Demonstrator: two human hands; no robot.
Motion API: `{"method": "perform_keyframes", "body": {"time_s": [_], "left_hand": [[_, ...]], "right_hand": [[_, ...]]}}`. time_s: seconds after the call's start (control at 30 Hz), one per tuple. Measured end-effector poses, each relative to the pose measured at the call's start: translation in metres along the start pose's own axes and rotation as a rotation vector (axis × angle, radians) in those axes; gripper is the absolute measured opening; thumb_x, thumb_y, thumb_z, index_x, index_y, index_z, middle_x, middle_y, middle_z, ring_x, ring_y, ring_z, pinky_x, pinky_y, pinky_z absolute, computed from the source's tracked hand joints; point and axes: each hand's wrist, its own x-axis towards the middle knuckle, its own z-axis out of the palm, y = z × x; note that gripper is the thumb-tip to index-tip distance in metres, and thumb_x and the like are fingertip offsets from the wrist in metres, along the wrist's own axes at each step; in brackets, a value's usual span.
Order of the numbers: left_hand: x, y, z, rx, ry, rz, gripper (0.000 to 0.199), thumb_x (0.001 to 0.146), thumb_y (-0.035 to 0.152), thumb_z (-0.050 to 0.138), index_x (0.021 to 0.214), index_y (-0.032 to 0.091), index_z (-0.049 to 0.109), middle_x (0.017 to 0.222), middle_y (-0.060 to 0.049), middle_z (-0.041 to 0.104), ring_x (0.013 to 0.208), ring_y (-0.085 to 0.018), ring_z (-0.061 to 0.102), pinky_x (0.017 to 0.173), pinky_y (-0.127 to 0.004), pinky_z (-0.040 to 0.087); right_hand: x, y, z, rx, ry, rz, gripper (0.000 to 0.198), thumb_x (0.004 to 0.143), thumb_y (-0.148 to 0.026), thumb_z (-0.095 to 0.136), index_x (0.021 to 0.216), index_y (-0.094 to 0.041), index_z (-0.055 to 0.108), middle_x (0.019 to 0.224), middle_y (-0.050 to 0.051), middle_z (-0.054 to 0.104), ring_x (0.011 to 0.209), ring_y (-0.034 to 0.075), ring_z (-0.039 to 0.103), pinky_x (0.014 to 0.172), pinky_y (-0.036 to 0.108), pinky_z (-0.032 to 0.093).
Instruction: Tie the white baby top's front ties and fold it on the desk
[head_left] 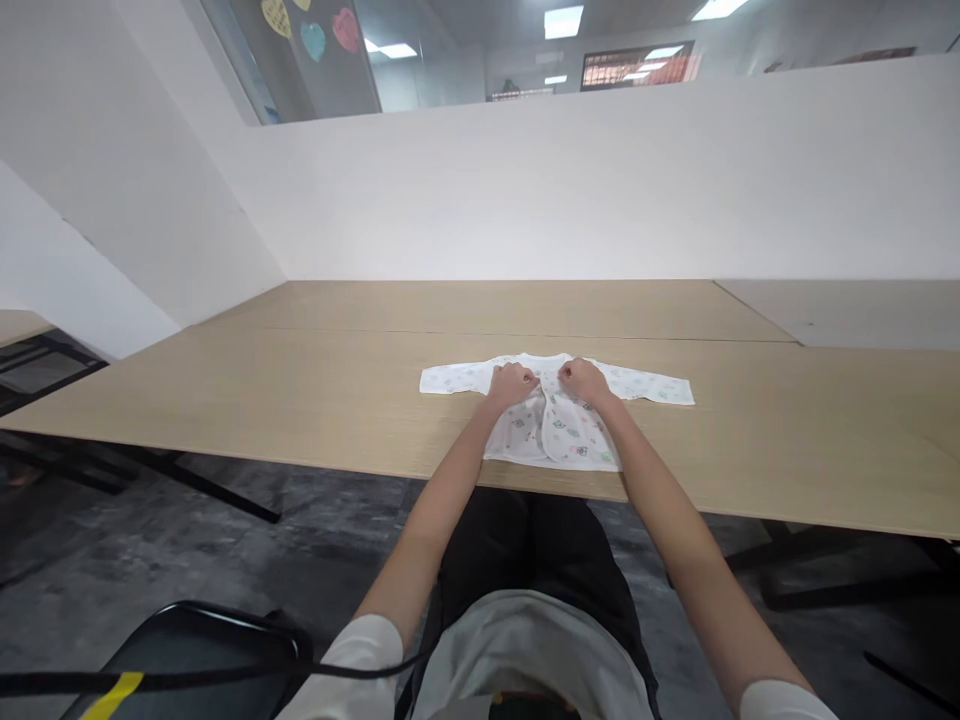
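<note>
A small white long-sleeved baby shirt [577,435] with a pastel print lies on the table, sleeves spread out to both sides. Its neckline faces the wall and its hem is by the near table edge. My left hand [514,384] is closed on the upper front of the shirt, left of its front opening. On the other side of that opening, my right hand [585,381] is closed too, its fingers curled at the cloth near the collar. Between the two hands the front edge of the fabric curves down to the hem. My fingertips are partly hidden.
The wooden table [300,380] reaches back to a white wall [525,200] with a window above. A black chair [202,650] stands at the lower left, and a black strap with a yellow band [112,695] crosses in front of it.
</note>
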Motion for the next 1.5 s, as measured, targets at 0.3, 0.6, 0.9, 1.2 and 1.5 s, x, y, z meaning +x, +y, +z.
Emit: {"method": "perform_keyframes", "body": {"time_s": [0.3, 0.6, 0.9, 1.2, 1.5], "left_hand": [[-0.007, 0.012, -0.002, -0.166, -0.089, 0.033, 0.025, 0.075, 0.025, 0.054, 0.086, 0.024, 0.076, 0.088, -0.003, 0.073, 0.086, -0.02, 0.063, 0.094, -0.036, 0.042], [-0.006, 0.01, 0.005, -0.189, -0.07, 0.017, 0.024, 0.07, 0.023, 0.057, 0.084, 0.022, 0.076, 0.083, -0.003, 0.073, 0.079, -0.019, 0.064, 0.088, -0.034, 0.046], [-0.003, 0.007, 0.012, -0.277, -0.073, 0.028, 0.023, 0.071, 0.028, 0.059, 0.083, 0.018, 0.076, 0.08, -0.003, 0.072, 0.073, -0.016, 0.061, 0.072, -0.026, 0.047], [-0.004, 0.015, 0.011, -0.291, -0.089, -0.123, 0.024, 0.071, 0.029, 0.06, 0.087, 0.019, 0.075, 0.083, -0.004, 0.072, 0.077, -0.016, 0.063, 0.076, -0.026, 0.048], [-0.006, 0.021, 0.012, -0.229, -0.048, -0.098, 0.024, 0.072, 0.033, 0.06, 0.084, 0.018, 0.076, 0.081, -0.005, 0.072, 0.08, -0.019, 0.063, 0.087, -0.032, 0.046]], "right_hand": [[-0.007, -0.011, -0.004, 0.228, -0.123, -0.06, 0.017, 0.07, -0.013, 0.058, 0.074, -0.015, 0.074, 0.074, 0.004, 0.071, 0.069, 0.014, 0.059, 0.059, 0.02, 0.037], [-0.009, -0.007, -0.006, 0.325, -0.182, -0.055, 0.018, 0.063, -0.008, 0.056, 0.068, -0.015, 0.072, 0.068, 0.002, 0.068, 0.065, 0.013, 0.058, 0.056, 0.02, 0.037], [-0.011, -0.008, -0.013, 0.412, -0.253, 0.022, 0.027, 0.072, -0.027, 0.057, 0.048, -0.015, 0.055, 0.039, -0.005, 0.037, 0.041, 0.007, 0.033, 0.043, 0.022, 0.025], [-0.008, -0.006, -0.012, 0.533, -0.285, 0.151, 0.022, 0.07, -0.021, 0.057, 0.049, -0.015, 0.053, 0.039, -0.003, 0.044, 0.037, 0.006, 0.037, 0.04, 0.02, 0.029], [-0.009, -0.005, -0.015, 0.591, -0.348, 0.207, 0.019, 0.07, -0.012, 0.054, 0.051, -0.014, 0.053, 0.04, -0.003, 0.046, 0.034, 0.005, 0.036, 0.037, 0.019, 0.027]]}}
